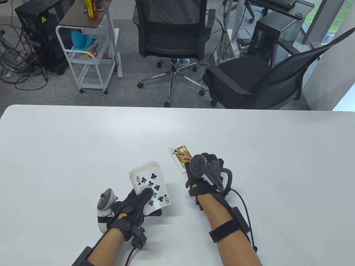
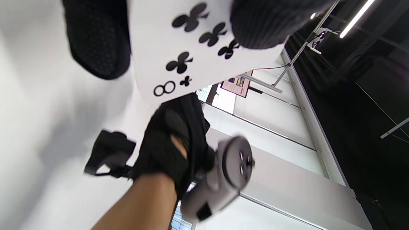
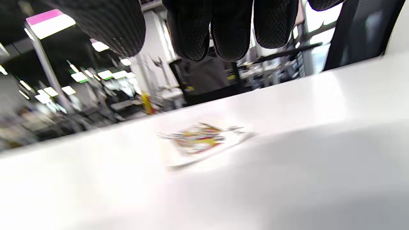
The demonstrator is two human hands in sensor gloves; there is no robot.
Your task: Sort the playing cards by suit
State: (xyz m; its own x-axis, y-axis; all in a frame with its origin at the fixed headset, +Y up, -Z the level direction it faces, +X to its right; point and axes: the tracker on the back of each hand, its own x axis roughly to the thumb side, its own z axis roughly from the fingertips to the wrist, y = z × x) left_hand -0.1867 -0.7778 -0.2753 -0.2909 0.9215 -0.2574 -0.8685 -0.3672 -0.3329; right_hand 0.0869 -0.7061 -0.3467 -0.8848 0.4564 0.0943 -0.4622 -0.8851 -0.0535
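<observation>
Left hand (image 1: 133, 206): grips the deck (image 1: 145, 173) face-up, thumb lying across the top card, other fingers curled underneath.
Top card (image 1: 155, 188): eight of clubs, fanned a little off the deck toward the right hand; in the left wrist view its "8" and club pips show between two gloved fingers (image 2: 96, 41).
Right hand (image 1: 205, 174): palm down over the tabletop (image 1: 69, 144), holding nothing; fingers hang loosely above the surface in the right wrist view, and none is seen touching the jack.
Jack (image 1: 180, 157): jack of clubs, face-up and flat on the tabletop, just beyond the right hand, its near end hidden by that hand.
Beyond the tabletop: two black office chairs (image 1: 173, 33) and a white cart (image 1: 88, 55).
</observation>
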